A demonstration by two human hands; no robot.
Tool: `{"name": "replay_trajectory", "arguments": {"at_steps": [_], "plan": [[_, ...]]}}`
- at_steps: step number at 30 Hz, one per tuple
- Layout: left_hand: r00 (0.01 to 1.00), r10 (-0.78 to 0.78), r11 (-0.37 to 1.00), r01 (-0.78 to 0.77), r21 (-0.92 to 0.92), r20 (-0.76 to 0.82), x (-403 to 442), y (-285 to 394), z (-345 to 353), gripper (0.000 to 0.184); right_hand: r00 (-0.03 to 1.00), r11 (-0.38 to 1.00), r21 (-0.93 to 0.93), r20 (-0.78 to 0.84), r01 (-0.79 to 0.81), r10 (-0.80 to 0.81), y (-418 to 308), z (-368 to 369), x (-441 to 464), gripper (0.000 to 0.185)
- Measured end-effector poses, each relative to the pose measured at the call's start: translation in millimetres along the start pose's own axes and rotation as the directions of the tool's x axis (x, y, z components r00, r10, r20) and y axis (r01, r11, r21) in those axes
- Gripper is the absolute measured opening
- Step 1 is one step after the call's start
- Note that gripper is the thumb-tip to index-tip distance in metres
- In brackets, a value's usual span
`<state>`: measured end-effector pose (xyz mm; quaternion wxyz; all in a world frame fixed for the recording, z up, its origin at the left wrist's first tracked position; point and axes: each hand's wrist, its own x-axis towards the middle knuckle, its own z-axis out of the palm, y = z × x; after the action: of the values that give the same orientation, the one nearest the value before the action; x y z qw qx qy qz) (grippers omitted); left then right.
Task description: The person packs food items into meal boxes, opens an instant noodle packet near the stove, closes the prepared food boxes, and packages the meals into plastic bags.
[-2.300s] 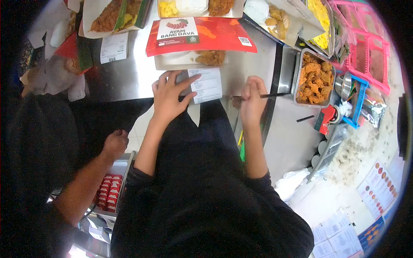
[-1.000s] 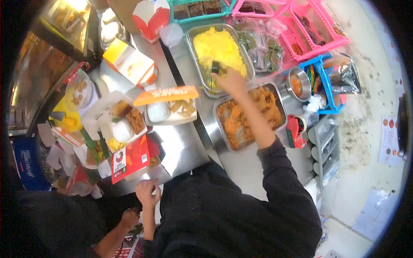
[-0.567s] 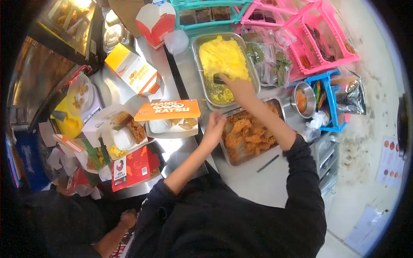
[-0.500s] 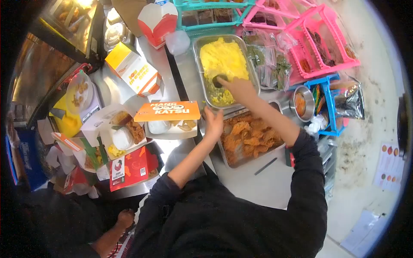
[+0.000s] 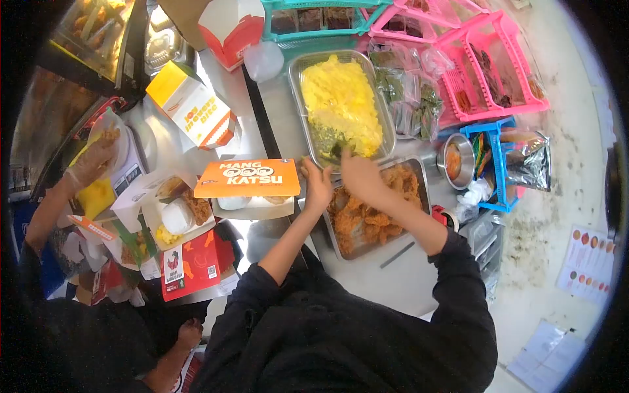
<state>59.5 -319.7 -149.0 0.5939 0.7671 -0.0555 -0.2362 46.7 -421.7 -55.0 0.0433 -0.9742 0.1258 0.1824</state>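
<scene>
My right hand (image 5: 360, 175) is closed around a small dark scoop (image 5: 339, 148), whose shape is partly hidden. The scoop is at the near end of a metal tray (image 5: 295, 98) of yellow scrambled egg (image 5: 341, 98). My left hand (image 5: 318, 188) grips the near-left corner of that tray, its fingertips at the rim. Just left of this hand stands an orange-lidded food box (image 5: 249, 178), its lid raised over a white mound of rice (image 5: 232, 200). Beneath my right forearm is a second metal tray (image 5: 341, 245) holding fried chicken (image 5: 370, 213).
Open meal boxes (image 5: 180, 213), a red carton (image 5: 196, 265) and a yellow-white carton (image 5: 190, 105) crowd the left. Another person's hand (image 5: 95, 157) reaches to a plastic bowl (image 5: 108, 141). Pink baskets (image 5: 498, 62), a blue basket (image 5: 501, 164) and a steel bowl (image 5: 457, 160) line the right.
My right hand and the scoop have moved down toward the tray's near edge. My left hand stays by the tray corner. The other person's hand has come in at left, over the plastic bowl.
</scene>
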Motion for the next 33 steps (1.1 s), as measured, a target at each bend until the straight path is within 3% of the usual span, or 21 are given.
{"name": "replay_trajectory", "arguments": {"at_steps": [1,2,3,5,7,8,9,12,15,18,22,23,28,29,30,31,33], "plan": [[0.999,0.012,1.000,-0.012,-0.008,0.034,1,-3,-4,0.055,1.000,0.997,0.077,-0.029,0.008,-0.005,-13,-1,1,0.031],[0.997,0.022,1.000,-0.021,-0.013,0.067,-1,-7,-8,0.054,0.999,0.991,0.134,-0.027,0.025,-0.021,-20,0,4,0.031],[0.990,0.143,0.990,-0.143,0.011,0.017,-2,-30,-3,0.048,0.999,0.980,0.193,-0.025,0.041,-0.037,-25,1,8,0.031],[0.993,0.109,0.983,-0.101,-0.154,0.040,4,-39,-4,0.047,0.997,0.938,0.338,-0.014,0.072,-0.072,-22,2,18,0.034],[0.986,-0.071,0.880,0.134,-0.456,0.154,-6,16,-25,0.046,0.994,0.855,0.510,0.003,0.090,-0.107,8,6,31,0.042],[0.984,-0.061,0.874,0.133,-0.466,0.168,-6,19,-27,0.046,0.992,0.802,0.589,0.010,0.095,-0.124,25,11,37,0.047],[0.982,-0.049,0.871,0.131,-0.473,0.183,-5,18,-31,0.046,0.977,0.810,0.546,-0.108,0.214,-0.185,30,6,38,0.050],[0.984,-0.069,0.878,0.139,-0.458,0.167,3,0,-25,0.044,0.926,0.928,0.047,-0.100,0.371,-0.365,39,-18,32,0.051],[0.989,-0.089,0.898,0.130,-0.419,0.115,7,-15,-18,0.044,0.856,0.792,-0.480,-0.147,0.377,-0.496,50,-15,47,0.054],[0.981,-0.173,0.884,0.194,-0.425,0.088,3,-4,-20,0.044,0.892,0.815,-0.464,-0.105,0.347,-0.440,53,-9,30,0.061],[0.979,-0.199,0.880,0.203,-0.429,0.055,4,1,-15,0.046,0.996,0.958,-0.278,0.068,0.071,-0.054,25,0,3,0.064],[0.976,-0.212,0.880,0.214,-0.425,0.052,4,-4,-16,0.047,0.991,0.971,-0.236,0.133,0.048,-0.017,22,-5,-1,0.060],[0.983,-0.180,0.840,0.177,-0.513,0.045,-4,-11,-7,0.051,0.994,0.997,-0.030,0.091,0.065,-0.062,-2,-8,-6,0.052],[1.000,0.002,0.994,0.000,-0.109,0.012,-3,-31,4,0.050,0.995,0.995,0.070,0.060,0.074,-0.078,-12,-5,-2,0.049],[0.983,0.184,0.932,-0.167,0.323,-0.020,-1,-52,15,0.050,0.996,0.983,0.170,0.034,0.075,-0.082,-19,1,2,0.047],[0.999,-0.020,1.000,0.020,0.012,-0.025,-2,-37,13,0.050,0.998,0.961,0.271,0.013,0.062,-0.068,-22,6,7,0.044],[0.998,-0.062,0.988,0.058,-0.141,-0.026,1,-25,2,0.049,0.999,0.885,0.464,0.028,0.023,-0.041,13,26,30,0.039]]}}
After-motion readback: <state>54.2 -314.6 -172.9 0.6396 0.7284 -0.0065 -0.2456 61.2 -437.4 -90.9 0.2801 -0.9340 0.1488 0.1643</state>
